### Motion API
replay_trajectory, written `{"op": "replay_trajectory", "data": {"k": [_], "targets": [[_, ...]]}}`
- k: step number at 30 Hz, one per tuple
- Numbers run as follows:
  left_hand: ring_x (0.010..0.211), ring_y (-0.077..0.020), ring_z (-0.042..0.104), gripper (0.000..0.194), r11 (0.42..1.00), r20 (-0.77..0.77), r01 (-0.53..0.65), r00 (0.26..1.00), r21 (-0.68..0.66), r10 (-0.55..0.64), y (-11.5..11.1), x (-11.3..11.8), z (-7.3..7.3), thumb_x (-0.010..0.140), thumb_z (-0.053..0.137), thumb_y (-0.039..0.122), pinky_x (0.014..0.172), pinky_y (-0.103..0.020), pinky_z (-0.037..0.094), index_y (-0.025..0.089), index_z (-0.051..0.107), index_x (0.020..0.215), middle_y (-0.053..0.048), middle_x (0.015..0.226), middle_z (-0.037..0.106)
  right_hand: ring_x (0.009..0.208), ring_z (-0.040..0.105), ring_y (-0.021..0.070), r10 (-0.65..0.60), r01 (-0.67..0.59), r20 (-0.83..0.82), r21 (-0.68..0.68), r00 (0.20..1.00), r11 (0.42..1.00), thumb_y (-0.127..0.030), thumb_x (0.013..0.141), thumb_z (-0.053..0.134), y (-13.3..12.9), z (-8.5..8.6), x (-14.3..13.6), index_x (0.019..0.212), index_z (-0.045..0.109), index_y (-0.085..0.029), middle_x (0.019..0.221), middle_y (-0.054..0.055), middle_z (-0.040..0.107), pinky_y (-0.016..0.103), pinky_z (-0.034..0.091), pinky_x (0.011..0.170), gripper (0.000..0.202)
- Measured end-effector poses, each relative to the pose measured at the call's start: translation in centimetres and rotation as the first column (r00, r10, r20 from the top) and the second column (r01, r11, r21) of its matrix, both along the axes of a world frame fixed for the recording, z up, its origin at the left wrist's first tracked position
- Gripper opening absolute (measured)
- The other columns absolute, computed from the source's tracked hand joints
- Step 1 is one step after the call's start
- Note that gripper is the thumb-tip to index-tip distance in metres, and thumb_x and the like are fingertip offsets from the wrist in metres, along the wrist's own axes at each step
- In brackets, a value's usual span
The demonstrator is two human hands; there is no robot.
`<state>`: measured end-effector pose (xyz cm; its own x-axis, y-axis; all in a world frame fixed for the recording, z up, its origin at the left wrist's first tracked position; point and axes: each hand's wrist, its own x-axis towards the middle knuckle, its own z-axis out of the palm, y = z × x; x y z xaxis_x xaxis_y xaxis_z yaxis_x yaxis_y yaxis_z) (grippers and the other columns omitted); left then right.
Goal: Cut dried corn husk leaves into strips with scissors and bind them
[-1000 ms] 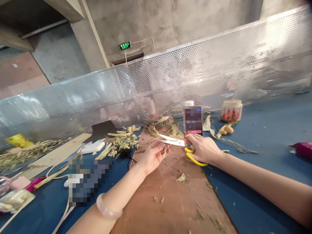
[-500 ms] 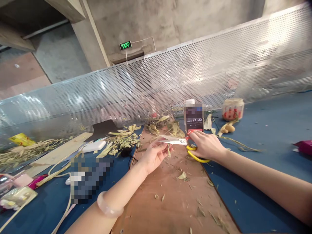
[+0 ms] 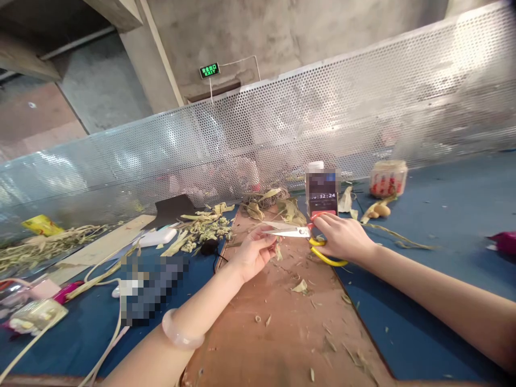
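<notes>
My right hand (image 3: 342, 236) grips a pair of scissors (image 3: 296, 231) with red and yellow handles, its blades slightly parted and pointing left. Just below the blade tips, my left hand (image 3: 253, 253) is closed, pinching a small dried plant piece (image 3: 278, 251) whose pale leafy end hangs by the fingers. Both hands are above a brown board (image 3: 282, 333) strewn with leaf scraps. One curled dry leaf (image 3: 300, 286) lies on the board nearer to me. At its far end rests a tangle of dried stems and leaves (image 3: 272, 201).
Behind my right hand stands a phone (image 3: 322, 194) showing a running timer. A glass jar (image 3: 388, 178) is at the back right. To the left are a heap of dried plant pieces (image 3: 209, 228), cables and a blurred dark object (image 3: 155, 293). Perforated metal panels (image 3: 258, 134) bound the far edge.
The view has shifted slightly. Both hands keep nearly the same position, with the scissors still at my left fingertips. The hanging plant end looks turned a little, and the timer has advanced one second.
</notes>
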<state>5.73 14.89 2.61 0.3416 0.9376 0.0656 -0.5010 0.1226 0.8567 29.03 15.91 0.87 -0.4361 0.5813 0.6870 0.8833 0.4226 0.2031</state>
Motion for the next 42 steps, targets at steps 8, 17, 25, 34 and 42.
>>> {"op": "replay_trajectory", "data": {"k": [8, 17, 25, 34, 42], "targets": [[0.058, -0.0082, 0.057, 0.021, 0.999, -0.004, -0.001, 1.000, -0.039, 0.001, -0.10, 0.13, 0.18, 0.057, 0.076, 0.003, 0.052, -0.017, 0.042, 0.013, 0.064, 0.071, -0.002, 0.063, 0.064, 0.073, 0.063, 0.0207, 0.009, -0.010, 0.019, 0.039, 1.000, 0.999, -0.036, 0.076, 0.047, 0.18, -0.08, 0.04, 0.080, 0.056, -0.016, 0.087, 0.009, 0.069, 0.025, 0.026, 0.049, 0.022], [0.058, -0.0085, 0.057, 0.019, 0.999, -0.018, 0.001, 1.000, -0.044, -0.002, -0.13, 0.05, 0.31, 0.058, 0.075, 0.003, 0.050, -0.018, 0.041, 0.013, 0.067, 0.073, -0.002, 0.063, 0.064, 0.080, 0.063, 0.0225, -0.010, 0.010, 0.006, -0.026, 1.000, 1.000, -0.040, 0.074, 0.050, -0.29, 0.28, -0.18, 0.086, 0.056, -0.016, 0.096, 0.009, 0.068, 0.025, 0.030, 0.051, 0.027], [0.058, -0.0083, 0.057, 0.019, 0.999, -0.026, -0.006, 1.000, -0.047, 0.005, -0.40, 0.22, 0.55, 0.057, 0.075, 0.003, 0.051, -0.019, 0.041, 0.012, 0.068, 0.072, -0.002, 0.064, 0.064, 0.075, 0.063, 0.0217, -0.008, 0.009, 0.026, -0.030, 1.000, 1.000, -0.037, 0.073, 0.051, -0.17, 0.27, -0.04, 0.085, 0.056, -0.016, 0.088, 0.008, 0.068, 0.025, 0.027, 0.050, 0.025], [0.056, -0.0076, 0.055, 0.015, 0.999, -0.066, 0.012, 0.998, -0.037, -0.014, -0.49, 0.23, 0.62, 0.059, 0.074, 0.004, 0.050, -0.019, 0.038, 0.011, 0.068, 0.070, -0.002, 0.061, 0.063, 0.072, 0.061, 0.0205, 0.006, -0.007, 0.057, 0.007, 0.998, 1.000, -0.037, 0.073, 0.051, 0.02, 0.18, 0.13, 0.081, 0.058, -0.015, 0.082, 0.009, 0.068, 0.024, 0.023, 0.048, 0.024], [0.058, -0.0077, 0.055, 0.014, 1.000, -0.086, 0.017, 0.996, -0.017, -0.019, -0.17, 0.04, 0.28, 0.060, 0.075, 0.007, 0.051, -0.019, 0.039, 0.010, 0.067, 0.070, -0.002, 0.064, 0.063, 0.066, 0.060, 0.0189, 0.021, -0.025, 0.048, 0.069, 0.999, 0.997, -0.038, 0.076, 0.049, 0.29, 0.02, 0.41, 0.075, 0.058, -0.016, 0.072, 0.008, 0.066, 0.025, 0.022, 0.047, 0.024]]}}
